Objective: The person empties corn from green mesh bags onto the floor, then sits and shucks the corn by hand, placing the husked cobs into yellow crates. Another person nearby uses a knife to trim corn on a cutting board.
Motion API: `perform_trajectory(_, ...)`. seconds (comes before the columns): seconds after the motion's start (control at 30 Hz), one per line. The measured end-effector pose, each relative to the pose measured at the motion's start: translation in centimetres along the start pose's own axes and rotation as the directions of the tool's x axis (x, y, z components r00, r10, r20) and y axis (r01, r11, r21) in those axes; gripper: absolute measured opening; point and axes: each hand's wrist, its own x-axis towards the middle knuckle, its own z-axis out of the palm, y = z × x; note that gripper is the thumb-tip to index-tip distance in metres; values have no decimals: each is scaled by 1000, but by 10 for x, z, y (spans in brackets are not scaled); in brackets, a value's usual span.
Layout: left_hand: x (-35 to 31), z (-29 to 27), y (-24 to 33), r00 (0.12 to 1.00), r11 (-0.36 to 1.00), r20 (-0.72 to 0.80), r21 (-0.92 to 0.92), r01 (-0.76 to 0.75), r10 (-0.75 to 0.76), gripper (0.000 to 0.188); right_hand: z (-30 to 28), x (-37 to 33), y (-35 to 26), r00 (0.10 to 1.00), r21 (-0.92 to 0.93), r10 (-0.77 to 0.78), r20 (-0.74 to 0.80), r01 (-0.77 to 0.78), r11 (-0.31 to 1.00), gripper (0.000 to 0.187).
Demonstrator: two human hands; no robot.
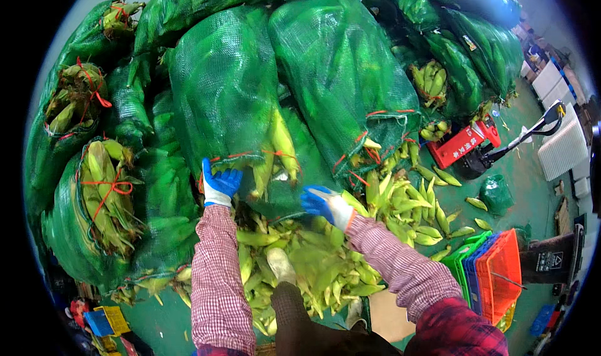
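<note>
At the lower left corner of a green mesh sack, my left hand, in a blue and white glove, has its fingers curled on the mesh. Corn ears in their husks poke from the sack's mouth, which is edged with red string. Just right of them my right hand, gloved alike, reaches leftward with its fingers stretched out and holds nothing I can see. Below both hands spreads a pile of husked-on corn, blurred in places. My boot stands among the ears.
A second full sack leans to the right. More tied sacks crowd the left side and back. Right of the pile are a red pallet jack, stacked plastic crates and a dark bin. Loose ears lie on the green floor.
</note>
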Motion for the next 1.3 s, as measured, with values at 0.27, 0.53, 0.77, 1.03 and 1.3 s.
perform_trajectory(0.27,13,35,51,971,992,230,119,34,-61,45,136,114,-49,823,-989,-568,-2,-86,-122,114)
perform_trajectory(0.53,-24,61,2,957,999,291,-43,-8,21,43,163,170,-74,756,-929,-654,39,-213,-302,26)
perform_trajectory(0.77,-18,68,-17,948,995,316,-103,-3,35,58,99,128,-51,968,-882,-248,-44,-154,-445,29)
perform_trajectory(1.03,-16,56,-8,782,389,521,679,-623,343,45,167,56,-57,753,-996,-652,88,54,-71,95)
perform_trajectory(1.3,-31,77,-4,956,997,288,17,-69,61,40,217,101,-127,513,-932,-780,357,137,-337,70)
